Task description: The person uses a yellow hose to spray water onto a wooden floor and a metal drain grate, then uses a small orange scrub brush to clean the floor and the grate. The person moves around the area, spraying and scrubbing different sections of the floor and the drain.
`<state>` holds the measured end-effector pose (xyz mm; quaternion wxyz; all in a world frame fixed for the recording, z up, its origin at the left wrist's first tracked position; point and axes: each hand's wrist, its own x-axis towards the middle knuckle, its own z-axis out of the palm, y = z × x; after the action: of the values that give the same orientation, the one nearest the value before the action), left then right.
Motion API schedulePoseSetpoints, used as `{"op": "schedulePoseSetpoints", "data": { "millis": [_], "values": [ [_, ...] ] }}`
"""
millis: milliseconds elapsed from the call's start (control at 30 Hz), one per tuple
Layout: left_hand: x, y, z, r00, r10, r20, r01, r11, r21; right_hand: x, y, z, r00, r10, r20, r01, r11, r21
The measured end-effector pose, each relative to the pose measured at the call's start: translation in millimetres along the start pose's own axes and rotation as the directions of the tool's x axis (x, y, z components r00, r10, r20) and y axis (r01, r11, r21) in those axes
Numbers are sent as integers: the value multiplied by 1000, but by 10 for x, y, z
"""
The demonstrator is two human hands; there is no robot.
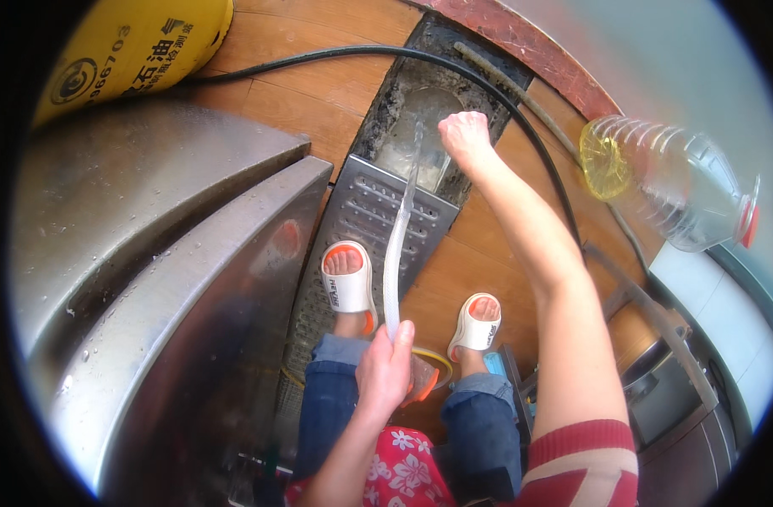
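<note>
My left hand grips a white braided hose just above my knees. A clear stream of water runs from the hose's far end into an uncovered floor drain channel. Grey water lies in the channel, whose walls are dark with grime. My right hand is closed in a fist over the channel's right side; nothing shows in it, and its palm side is hidden. A perforated metal drain cover lies over the nearer part of the channel, under the hose.
A black hose arches across the channel from a yellow gas cylinder. Wet stainless-steel equipment borders the left. At right are a clear plastic bottle and a grey pipe. My slippered feet stand on the cover and wood-look floor.
</note>
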<state>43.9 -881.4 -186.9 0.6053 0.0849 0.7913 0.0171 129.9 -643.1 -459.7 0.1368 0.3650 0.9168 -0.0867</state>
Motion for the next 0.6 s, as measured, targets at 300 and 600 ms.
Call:
{"op": "schedulePoseSetpoints", "data": {
  "millis": [300,600],
  "values": [
    [-38,123,-18,1000,-15,2,15,986,165,-39,8,-53,977,116,180,-108,993,-54],
    [-38,130,-4,999,-17,-36,26,958,287,-73,19,75,964,156,214,-142,987,-81]
  ]
}}
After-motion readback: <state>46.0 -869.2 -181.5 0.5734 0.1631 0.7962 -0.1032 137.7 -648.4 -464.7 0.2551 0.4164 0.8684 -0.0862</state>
